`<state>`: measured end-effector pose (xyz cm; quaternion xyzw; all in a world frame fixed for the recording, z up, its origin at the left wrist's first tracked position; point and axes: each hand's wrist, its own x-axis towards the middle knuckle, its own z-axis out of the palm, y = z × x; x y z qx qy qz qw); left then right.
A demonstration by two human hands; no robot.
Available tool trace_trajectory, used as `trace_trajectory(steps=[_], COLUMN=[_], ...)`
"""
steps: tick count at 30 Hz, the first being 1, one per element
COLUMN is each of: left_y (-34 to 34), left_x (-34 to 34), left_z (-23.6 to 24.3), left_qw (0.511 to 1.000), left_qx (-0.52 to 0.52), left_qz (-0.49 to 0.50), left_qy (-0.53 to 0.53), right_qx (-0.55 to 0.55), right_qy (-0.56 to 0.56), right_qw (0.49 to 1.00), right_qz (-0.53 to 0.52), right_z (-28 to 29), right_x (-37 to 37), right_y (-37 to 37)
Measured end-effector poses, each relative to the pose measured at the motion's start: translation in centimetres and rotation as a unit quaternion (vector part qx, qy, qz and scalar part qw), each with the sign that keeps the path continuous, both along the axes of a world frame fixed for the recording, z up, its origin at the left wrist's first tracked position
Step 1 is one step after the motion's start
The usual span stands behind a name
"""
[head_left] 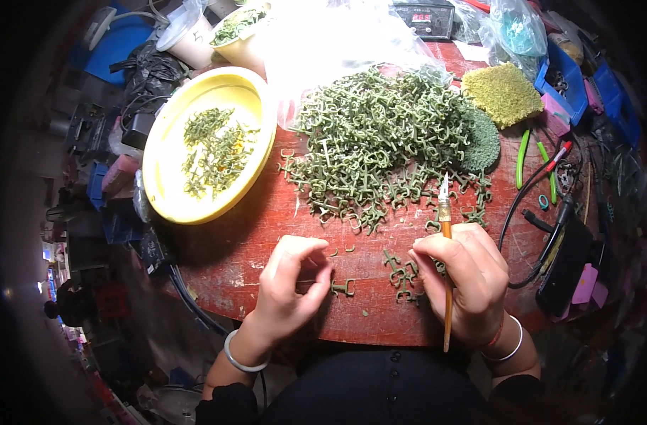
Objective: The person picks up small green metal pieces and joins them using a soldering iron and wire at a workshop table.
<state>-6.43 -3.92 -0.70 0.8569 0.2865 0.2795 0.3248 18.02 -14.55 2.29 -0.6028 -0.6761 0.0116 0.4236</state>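
Note:
In my right hand [469,280] is a craft knife [447,234] with a slim wooden handle, its blade pointing away from me. My left hand [288,280] hovers low over the table, fingers curled, thumb and forefinger close together. What they hold, if anything, I cannot make out. Beside those fingertips lies a small green H-shaped piece [343,287]. A few more green pieces [401,276] lie between the hands, by my right fingers. Beyond them rises a large heap of the same green pieces [380,142]. A yellow basin [196,212] at left contains more of them.
A yellow rough-textured pad [503,95] and a round green pad [479,140] lie right of the heap. Further right are green-handled pliers [523,159], a black cable [511,212] and blue bins [561,85]. A box with a red display [424,19] stands at the back, near clear plastic bags [518,32].

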Motion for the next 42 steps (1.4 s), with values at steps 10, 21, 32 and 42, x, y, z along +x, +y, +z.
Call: trace_trajectory(steps=[10, 21, 32, 42], left_y=[0.2, 0.3, 0.0, -0.1], left_x=[0.0, 0.3, -0.1, 0.1], left_z=[-0.2, 0.1, -1.0, -1.3], left_qw=[0.998, 0.997, 0.998, 0.997], left_qx=[0.050, 0.058, -0.010, -0.040], left_qz=[0.025, 0.040, 0.044, 0.069], left_qy=[0.026, 0.005, -0.041, -0.023], right_qx=[-0.002, -0.007, -0.004, 0.000], right_qy=[0.006, 0.015, 0.014, 0.009], right_qw=[1.000, 1.000, 1.000, 1.000], right_qz=[0.000, 0.005, 0.003, 0.000], right_z=[0.1, 0.4, 0.3, 0.0], right_x=[-0.2, -0.1, -0.2, -0.3], right_y=[-0.1, -0.1, -0.2, -0.2])
